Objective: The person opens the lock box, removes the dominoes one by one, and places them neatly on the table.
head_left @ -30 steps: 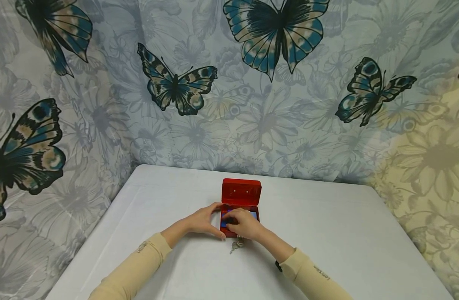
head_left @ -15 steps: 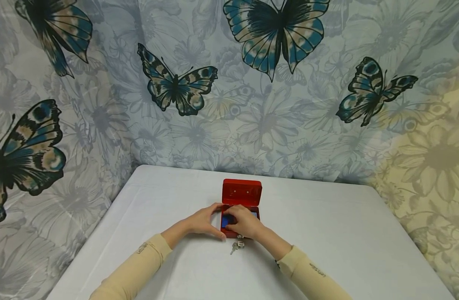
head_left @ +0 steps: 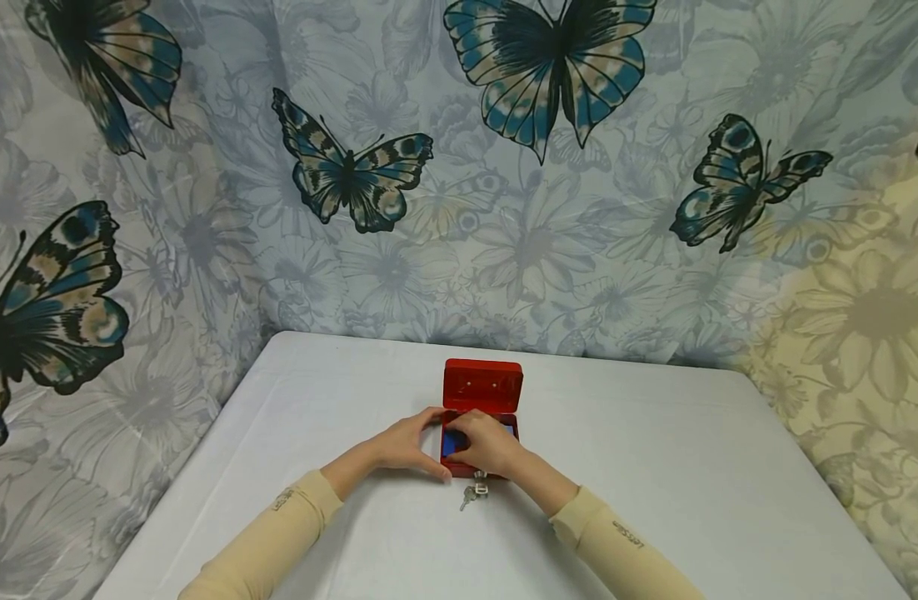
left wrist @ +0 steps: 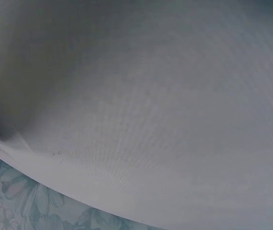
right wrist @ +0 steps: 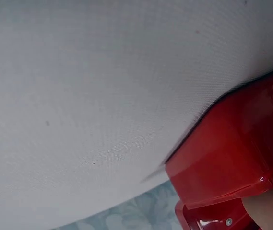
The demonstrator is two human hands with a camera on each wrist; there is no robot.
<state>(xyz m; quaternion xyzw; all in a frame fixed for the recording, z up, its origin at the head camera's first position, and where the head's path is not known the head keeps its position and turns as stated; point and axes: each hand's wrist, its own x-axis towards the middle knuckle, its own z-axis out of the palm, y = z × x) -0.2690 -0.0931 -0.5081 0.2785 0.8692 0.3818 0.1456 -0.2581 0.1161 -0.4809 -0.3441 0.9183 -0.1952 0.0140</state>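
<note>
My left hand (head_left: 405, 442) has a wide grip on the box (right wrist: 218, 158) on the surface (head_left: 654, 467), fingers by its back corner and thumb by its front, I think so it won't slide. The lid (head_left: 482, 385) stands up, so my right hand (head_left: 487, 444) can reach in. It partly hides a blue thing (head_left: 452, 444) inside, so I can't tell what that grip holds. Keys (head_left: 469, 498) sit in front.

Blue contents (head_left: 453, 442) of the red box (head_left: 482, 385), partly hidden behind the right hand (head_left: 491, 443), exact shape unclear.
</note>
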